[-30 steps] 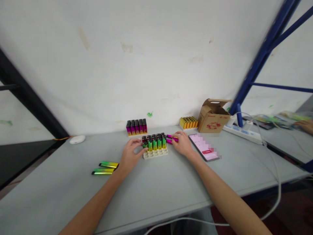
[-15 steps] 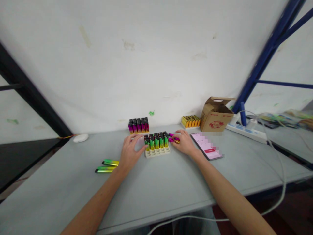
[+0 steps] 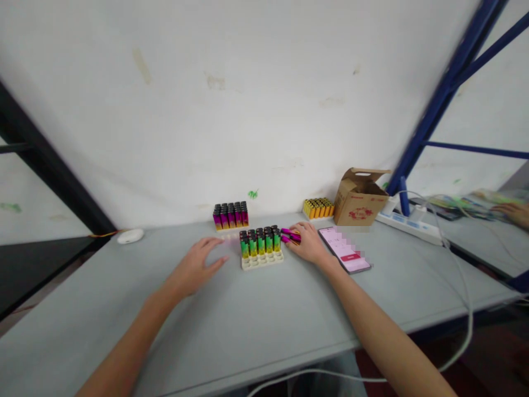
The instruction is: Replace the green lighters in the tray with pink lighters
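On this grey table (image 3: 248, 320), your left hand (image 3: 194, 270) has thumb and fingers apart. Right of it, the pale tray (image 3: 263, 264) carries upright green-yellow cylinders (image 3: 261, 243). Beside these, your right hand (image 3: 308, 243) is clasping magenta cylinders (image 3: 291, 235). Beyond both hands stand purple cylinders (image 3: 230, 216).

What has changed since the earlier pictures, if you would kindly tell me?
The left hand moved away from the rack of green tubes, leftward and toward the person. Two loose green tubes are now out of view. The right hand stayed on the purple tubes; the rack stayed put.
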Tool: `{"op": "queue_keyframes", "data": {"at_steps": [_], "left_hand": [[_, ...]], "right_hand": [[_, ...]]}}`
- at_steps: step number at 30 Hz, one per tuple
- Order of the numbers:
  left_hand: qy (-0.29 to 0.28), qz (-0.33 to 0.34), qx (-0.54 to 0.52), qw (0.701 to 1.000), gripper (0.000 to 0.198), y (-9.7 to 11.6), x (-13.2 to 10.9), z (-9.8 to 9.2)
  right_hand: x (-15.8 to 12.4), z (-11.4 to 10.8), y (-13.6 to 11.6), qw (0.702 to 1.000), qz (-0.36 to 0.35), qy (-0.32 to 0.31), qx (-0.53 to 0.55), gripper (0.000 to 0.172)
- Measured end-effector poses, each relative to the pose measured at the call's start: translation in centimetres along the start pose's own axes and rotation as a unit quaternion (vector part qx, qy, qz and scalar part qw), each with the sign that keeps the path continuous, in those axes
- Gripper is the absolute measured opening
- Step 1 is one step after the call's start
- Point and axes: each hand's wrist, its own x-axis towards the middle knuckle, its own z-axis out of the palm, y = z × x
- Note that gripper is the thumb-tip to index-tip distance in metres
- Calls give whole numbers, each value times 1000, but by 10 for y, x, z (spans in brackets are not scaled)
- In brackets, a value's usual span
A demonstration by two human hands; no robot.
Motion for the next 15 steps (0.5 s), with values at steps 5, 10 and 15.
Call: {"op": "queue_keyframes", "data": {"at_steps": [5,10,15], "left_hand": [[-96,-7,22,995,54,-49,-47,-33],[-150,-1,10,989,45,-60,-64,-49],[-118,11,-4,993,41,-43,-63,-30]], "right_hand": [[0,1,2,1000,2,-22,-16,35],[0,3,3,999,3,-51,-6,30],[-1,3,0,999,11,-52,-6,32]]}}
